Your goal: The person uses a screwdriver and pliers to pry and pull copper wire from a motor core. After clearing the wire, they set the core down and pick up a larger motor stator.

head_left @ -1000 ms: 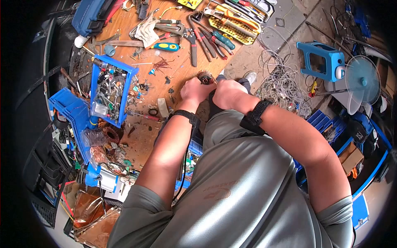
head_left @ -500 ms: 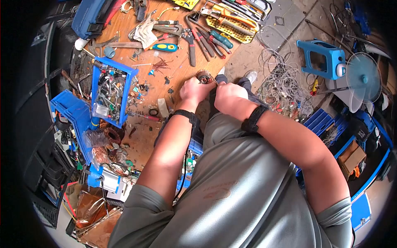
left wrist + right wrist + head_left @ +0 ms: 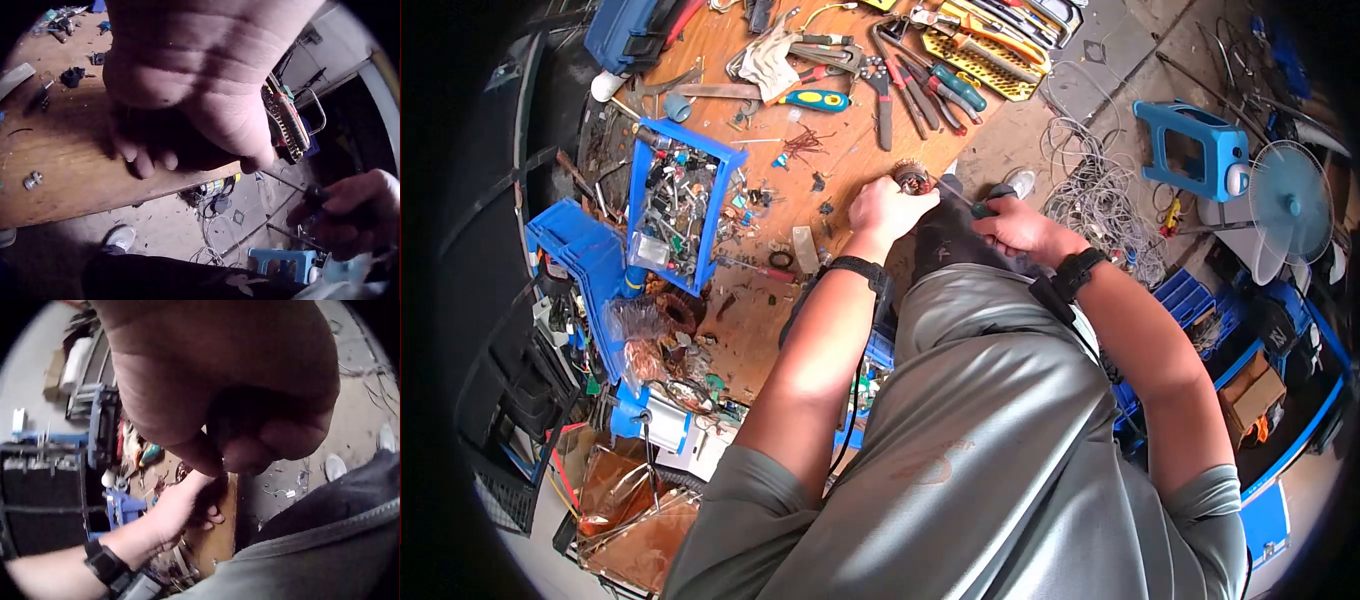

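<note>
At the edge of the wooden table, my left hand grips a round motor part with copper windings. Its toothed rim shows beyond the thumb, while the palm hides it in the left wrist view. My right hand is apart from the left, over the dark trouser leg, and holds a screwdriver by its dark handle. The thin metal shaft points back at the left thumb, its end right by the thumb tip. In the right wrist view the curled fingers cover most of the handle.
Pliers, a saw with a green-yellow handle and a yellow tool tray lie at the far side. A blue bin of small parts stands left. Tangled cable and a blue stool are on the floor right.
My right hand has drawn away from the left hand, to the right and slightly down, with the screwdriver now showing in it. The left hand still holds the motor part.
</note>
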Available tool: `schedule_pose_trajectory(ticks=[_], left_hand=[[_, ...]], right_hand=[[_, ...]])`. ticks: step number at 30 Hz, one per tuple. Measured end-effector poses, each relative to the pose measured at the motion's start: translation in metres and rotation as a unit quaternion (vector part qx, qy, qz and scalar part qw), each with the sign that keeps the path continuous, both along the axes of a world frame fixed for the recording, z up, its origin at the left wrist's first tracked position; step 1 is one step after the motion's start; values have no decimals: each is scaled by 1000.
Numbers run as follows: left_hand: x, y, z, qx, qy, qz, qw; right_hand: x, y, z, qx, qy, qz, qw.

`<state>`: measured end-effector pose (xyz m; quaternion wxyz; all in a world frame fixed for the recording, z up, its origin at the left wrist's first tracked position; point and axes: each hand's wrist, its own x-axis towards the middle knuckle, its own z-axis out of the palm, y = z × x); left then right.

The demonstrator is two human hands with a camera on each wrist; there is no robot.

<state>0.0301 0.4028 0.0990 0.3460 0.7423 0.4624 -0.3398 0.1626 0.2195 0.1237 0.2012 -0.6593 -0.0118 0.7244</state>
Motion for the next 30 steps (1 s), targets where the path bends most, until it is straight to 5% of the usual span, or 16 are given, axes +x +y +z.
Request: schedule_pose_trajectory(ticks=[2, 5, 16, 19, 22, 26, 30], left_hand=[[-2, -2, -3, 17, -2, -7, 1000], [-2, 0, -1, 24, -5, -16, 1000], [8, 3, 8, 10, 11, -47, 999], [8, 3, 6, 21, 18, -64, 998], [4, 0, -4, 24, 14, -50, 998], [0, -2, -8, 36, 3, -48, 998], [2, -4, -4, 46, 10, -40, 998]], right_hand=[[-4, -7, -9, 9, 29, -20, 999], [-7, -20, -22, 180, -192, 168, 950], [-16, -18, -30, 114, -238, 195, 945], [11, -4, -39, 11, -238, 315, 919], [34, -1, -54, 48, -279, 373, 883], [21, -13, -45, 95, -212, 277, 932], [-19, -31, -30, 164, -188, 64, 966]])
